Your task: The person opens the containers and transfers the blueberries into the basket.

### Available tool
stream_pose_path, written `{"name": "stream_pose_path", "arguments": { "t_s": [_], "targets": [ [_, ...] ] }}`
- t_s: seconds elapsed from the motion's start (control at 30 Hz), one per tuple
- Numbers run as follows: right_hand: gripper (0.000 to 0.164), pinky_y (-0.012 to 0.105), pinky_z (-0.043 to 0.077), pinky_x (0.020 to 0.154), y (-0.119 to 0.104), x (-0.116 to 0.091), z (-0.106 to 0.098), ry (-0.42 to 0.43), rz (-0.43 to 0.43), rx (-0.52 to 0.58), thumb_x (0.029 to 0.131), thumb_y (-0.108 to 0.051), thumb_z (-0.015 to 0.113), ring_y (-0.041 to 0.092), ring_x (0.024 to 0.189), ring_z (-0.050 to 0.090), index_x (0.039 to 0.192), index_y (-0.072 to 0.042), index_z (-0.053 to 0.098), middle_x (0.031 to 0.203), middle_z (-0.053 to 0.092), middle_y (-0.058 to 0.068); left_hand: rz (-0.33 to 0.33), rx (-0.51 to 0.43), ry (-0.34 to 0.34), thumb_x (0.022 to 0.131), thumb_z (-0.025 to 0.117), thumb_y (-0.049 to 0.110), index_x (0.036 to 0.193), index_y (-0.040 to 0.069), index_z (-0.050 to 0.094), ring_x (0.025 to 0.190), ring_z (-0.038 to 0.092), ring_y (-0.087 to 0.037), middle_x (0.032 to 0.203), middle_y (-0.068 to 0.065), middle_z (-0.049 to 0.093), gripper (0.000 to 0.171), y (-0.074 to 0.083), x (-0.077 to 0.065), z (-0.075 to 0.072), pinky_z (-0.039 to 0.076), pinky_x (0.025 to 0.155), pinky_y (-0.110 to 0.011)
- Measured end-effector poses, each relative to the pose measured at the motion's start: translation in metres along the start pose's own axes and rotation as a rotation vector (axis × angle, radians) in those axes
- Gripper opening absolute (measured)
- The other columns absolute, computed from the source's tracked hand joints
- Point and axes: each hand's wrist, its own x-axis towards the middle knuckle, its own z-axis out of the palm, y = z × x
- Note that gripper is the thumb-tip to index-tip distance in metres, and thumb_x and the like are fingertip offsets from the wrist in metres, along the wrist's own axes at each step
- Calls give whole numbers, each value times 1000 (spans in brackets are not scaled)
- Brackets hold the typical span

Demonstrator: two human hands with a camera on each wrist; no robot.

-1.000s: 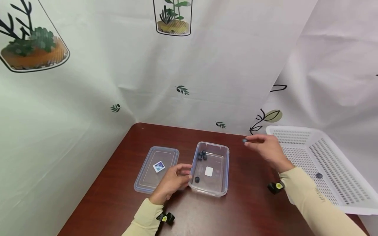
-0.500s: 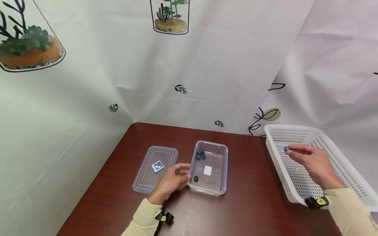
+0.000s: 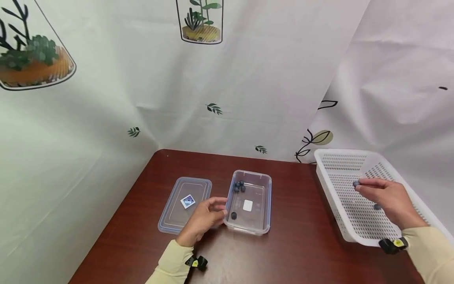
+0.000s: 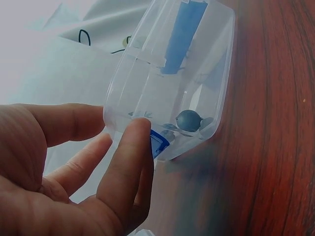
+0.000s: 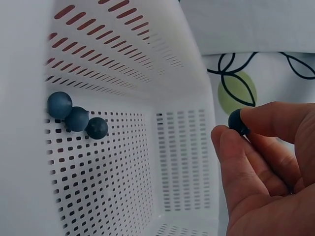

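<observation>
My right hand (image 3: pixel 390 197) pinches a blueberry (image 3: pixel 356 184) between thumb and fingertips, above the white perforated basket (image 3: pixel 351 236). In the right wrist view the pinched blueberry (image 5: pixel 238 121) is dark blue, and three loose blueberries (image 5: pixel 77 119) lie in the basket. My left hand (image 3: pixel 203 219) is at the left side of a clear plastic container (image 3: pixel 257 203), its extended fingers touching the outer wall. Several blueberries (image 3: pixel 239 186) cluster in the container's far left corner, and a single blueberry (image 3: pixel 233 215) lies near its front left. The right hand hides part of the basket floor.
A clear lid (image 3: pixel 173 217) with a diamond-shaped blue label lies on the dark red table (image 3: pixel 283 248), left of the container. The basket stands at the table's right side. A white printed curtain (image 3: pixel 248 98) hangs behind the table.
My right hand has carried the pinched blueberry rightward, from between the container and basket to above the basket. The left hand keeps its place at the container.
</observation>
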Motion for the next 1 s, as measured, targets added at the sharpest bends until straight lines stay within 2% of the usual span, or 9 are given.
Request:
{"name": "stream_pose_path", "arguments": {
  "t_s": [0.13, 0.37, 0.47, 0.6, 0.7, 1.0],
  "targets": [
    [29, 16, 53, 71, 0, 1, 0, 6, 1, -30, 96, -42, 79, -12, 84, 68, 122, -30, 78, 91, 72, -35, 6, 4, 4, 94, 73, 1, 138, 0, 65, 93, 69, -19, 122, -24, 68, 44, 0, -2, 0, 63, 78, -38],
    [12, 13, 55, 72, -1, 3, 2, 2, 3, 14, 95, -38, 80, -8, 84, 71, 105, -44, 76, 91, 73, -33, 4, 2, 1, 94, 73, 0, 138, -1, 65, 91, 70, -18, 120, -24, 69, 44, 3, -4, 0, 62, 75, -32],
    [14, 13, 55, 71, -2, 3, 2, 3, 3, -12, 95, -41, 80, -9, 84, 70, 109, -38, 78, 90, 73, -32, 7, 7, 2, 94, 73, 0, 137, -1, 65, 91, 70, -18, 120, -24, 69, 44, 3, -4, 0, 62, 74, -32],
    [33, 12, 53, 72, -7, 4, 4, 7, -12, -73, 95, -46, 79, -12, 84, 68, 119, -23, 79, 91, 73, -32, 3, 3, 3, 94, 73, 0, 137, -1, 65, 90, 70, -18, 120, -24, 69, 44, 2, -4, 0, 62, 75, -33],
    [39, 13, 53, 72, -15, 5, 9, 1, -29, -85, 94, -46, 79, -13, 85, 68, 123, -19, 79, 92, 73, -32, 5, -1, 3, 94, 73, 0, 138, -1, 64, 90, 70, -17, 120, -24, 69, 45, 0, -3, 0, 63, 75, -35],
    [52, 11, 55, 77, -60, 11, 40, -14, -130, -74, 95, -37, 81, -10, 87, 69, 130, 0, 73, 96, 74, -29, 6, -8, 7, 94, 72, 0, 137, -1, 66, 94, 71, -20, 121, -25, 70, 44, 0, -1, 0, 62, 76, -32]
  ]
}}
